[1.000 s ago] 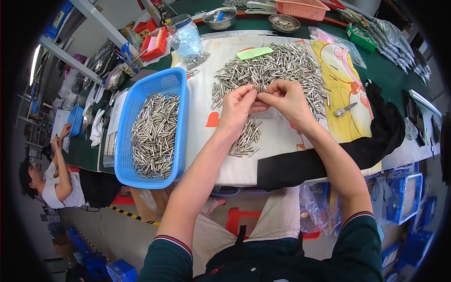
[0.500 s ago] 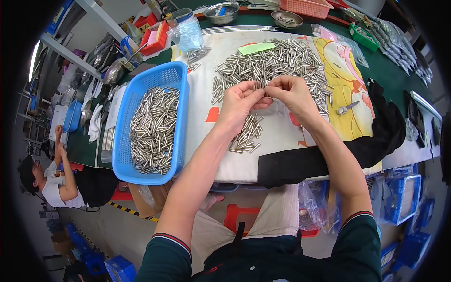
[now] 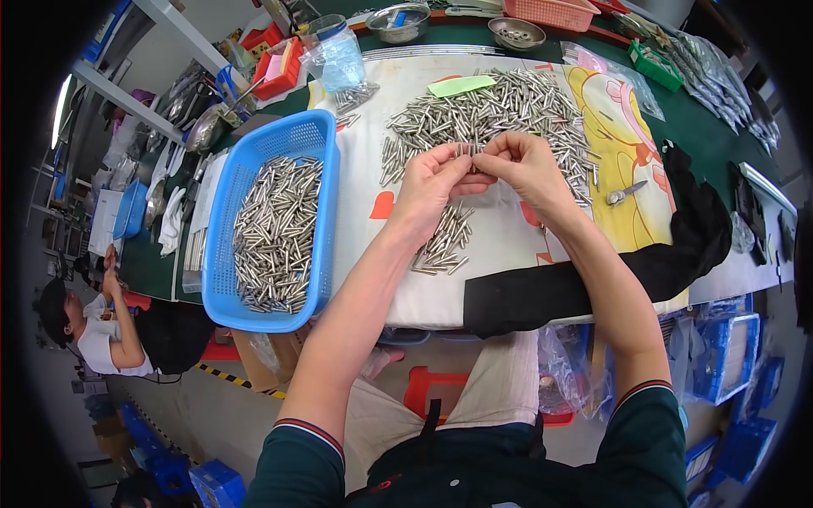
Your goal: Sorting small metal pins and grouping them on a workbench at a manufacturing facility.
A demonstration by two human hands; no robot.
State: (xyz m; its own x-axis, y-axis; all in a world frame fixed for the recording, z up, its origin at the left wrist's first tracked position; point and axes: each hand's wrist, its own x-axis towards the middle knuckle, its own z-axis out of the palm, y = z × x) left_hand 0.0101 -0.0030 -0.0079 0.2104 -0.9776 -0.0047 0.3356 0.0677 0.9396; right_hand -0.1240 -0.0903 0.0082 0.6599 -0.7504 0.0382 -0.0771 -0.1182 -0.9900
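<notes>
My left hand (image 3: 430,184) and my right hand (image 3: 527,173) meet fingertip to fingertip over the cloth-covered table. Closed in a pinch, the left fingers hold a few short metal pins (image 3: 464,151) that stick up between the hands. The right thumb and forefinger are pressed together at the same pins; how many they grip is hidden. Just beyond the hands spreads a large heap of loose silvery pins (image 3: 457,118). A smaller pile of pins (image 3: 446,244) lies nearer me, below the left hand. To the left, a blue plastic basket (image 3: 217,254) holds many more pins.
A green paper slip (image 3: 461,85) rests on the heap. Right of it lie a folding knife (image 3: 627,193) and black cloth (image 3: 542,298). A clear bag (image 3: 343,63), steel bowls (image 3: 399,24) and a pink basket (image 3: 555,12) stand behind. A co-worker (image 3: 102,326) sits at far left.
Both hands have risen very slightly, still pinched together on the pins. The co-worker at far left has shifted a little. Piles and basket look the same.
</notes>
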